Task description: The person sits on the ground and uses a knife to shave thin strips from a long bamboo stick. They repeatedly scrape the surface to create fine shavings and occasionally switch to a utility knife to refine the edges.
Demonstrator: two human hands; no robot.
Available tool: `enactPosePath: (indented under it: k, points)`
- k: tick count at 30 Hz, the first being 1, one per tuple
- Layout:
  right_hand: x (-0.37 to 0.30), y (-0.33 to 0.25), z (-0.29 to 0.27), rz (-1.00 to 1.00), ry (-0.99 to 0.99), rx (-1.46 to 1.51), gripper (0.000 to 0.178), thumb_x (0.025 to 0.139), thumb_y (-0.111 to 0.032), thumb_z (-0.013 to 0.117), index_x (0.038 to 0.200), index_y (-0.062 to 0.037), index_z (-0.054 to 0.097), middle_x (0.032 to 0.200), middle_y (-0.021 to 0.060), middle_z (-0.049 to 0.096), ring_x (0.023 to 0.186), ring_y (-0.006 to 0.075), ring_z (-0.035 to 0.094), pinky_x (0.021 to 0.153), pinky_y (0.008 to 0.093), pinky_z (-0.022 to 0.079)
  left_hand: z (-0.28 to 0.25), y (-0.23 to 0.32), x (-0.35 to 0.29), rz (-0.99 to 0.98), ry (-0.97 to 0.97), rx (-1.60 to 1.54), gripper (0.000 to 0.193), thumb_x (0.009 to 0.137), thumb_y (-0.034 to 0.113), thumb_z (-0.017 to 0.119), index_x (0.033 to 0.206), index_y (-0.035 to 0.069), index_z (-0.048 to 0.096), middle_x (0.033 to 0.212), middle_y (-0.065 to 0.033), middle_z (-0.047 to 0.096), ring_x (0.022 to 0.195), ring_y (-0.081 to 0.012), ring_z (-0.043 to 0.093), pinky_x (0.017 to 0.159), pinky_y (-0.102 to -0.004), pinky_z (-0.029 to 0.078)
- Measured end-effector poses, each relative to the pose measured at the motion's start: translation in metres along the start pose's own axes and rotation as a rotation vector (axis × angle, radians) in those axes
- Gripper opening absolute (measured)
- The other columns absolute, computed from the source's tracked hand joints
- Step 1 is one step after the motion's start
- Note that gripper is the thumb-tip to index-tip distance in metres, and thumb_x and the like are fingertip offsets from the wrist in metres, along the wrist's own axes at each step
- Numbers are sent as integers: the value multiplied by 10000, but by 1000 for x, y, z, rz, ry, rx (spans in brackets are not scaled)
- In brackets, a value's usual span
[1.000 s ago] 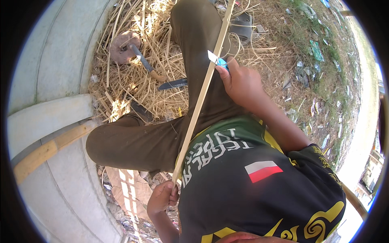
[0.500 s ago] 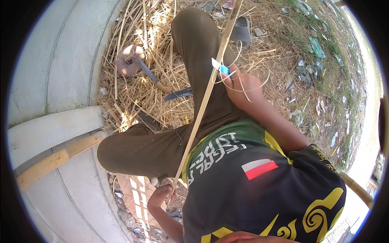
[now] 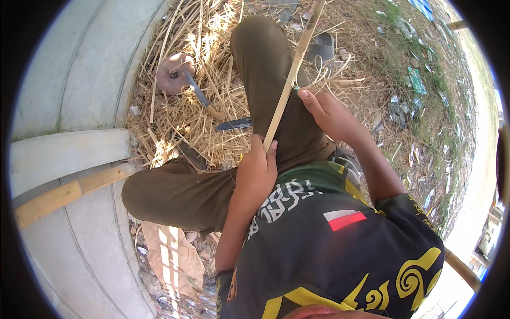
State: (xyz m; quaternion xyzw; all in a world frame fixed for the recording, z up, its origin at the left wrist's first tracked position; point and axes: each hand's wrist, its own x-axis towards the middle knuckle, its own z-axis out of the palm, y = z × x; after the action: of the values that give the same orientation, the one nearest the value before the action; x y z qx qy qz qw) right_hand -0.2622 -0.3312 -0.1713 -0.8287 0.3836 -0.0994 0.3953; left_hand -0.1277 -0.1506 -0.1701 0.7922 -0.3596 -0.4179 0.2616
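Note:
A long pale bamboo strip (image 3: 280,108) slants across my lap and over my raised thigh. My left hand (image 3: 257,171) is closed around its lower part, thumb on top. Higher up, my right hand (image 3: 330,116) is closed beside the strip with the thumb extended along the grip of a small blue cutter knife. Only a sliver of the knife shows; its blade is mostly hidden at the strip's edge. Thin curled shavings (image 3: 322,75) hang around the right fingers.
Dry straw-like shavings (image 3: 204,135) cover the ground ahead. On them lie a round stone-like block (image 3: 174,74), a tool with a wooden handle (image 3: 198,95) and a dark blade (image 3: 234,124). A pale wall (image 3: 90,80) with a bamboo pole (image 3: 74,194) stands left. Brown cardboard (image 3: 183,260) lies below.
My left hand has moved up and forward along the strip, from its low end to above my lap. My right hand has shifted slightly and turned, hiding most of the cutter knife.

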Motion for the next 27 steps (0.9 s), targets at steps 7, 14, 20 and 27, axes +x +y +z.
enactPosePath:
  k: [7,14,20,27]
  points:
    - [-14,-16,-3,-103,-32,-268,481,1040,-486,458,972,-39,622,616,188,592,624,411,625,572,482,468,2,-5,7,117,12,-9,323,1065,305,471,949,4,470,661,-260,573,636,-472,587,579,-517,433]
    - [-5,7,14,-66,33,-261,457,1026,-491,478,1025,-56,616,649,178,624,612,397,634,540,483,479,8,-13,0,142,79,182,194,1043,196,460,990,11,477,664,-254,607,646,-477,622,585,-559,470]
    - [-18,4,39,-125,202,-260,412,1012,-462,533,1015,-57,610,668,180,642,623,395,647,536,477,487,1,-16,-26,117,120,338,139,1016,148,478,994,11,469,671,-231,630,636,-442,648,579,-537,505]
    - [-18,-4,41,-72,166,-336,437,1008,-482,534,986,-53,611,692,171,651,644,404,654,564,482,492,-3,-40,-46,128,157,431,139,1006,154,494,998,16,477,700,-208,649,634,-419,657,570,-521,508]
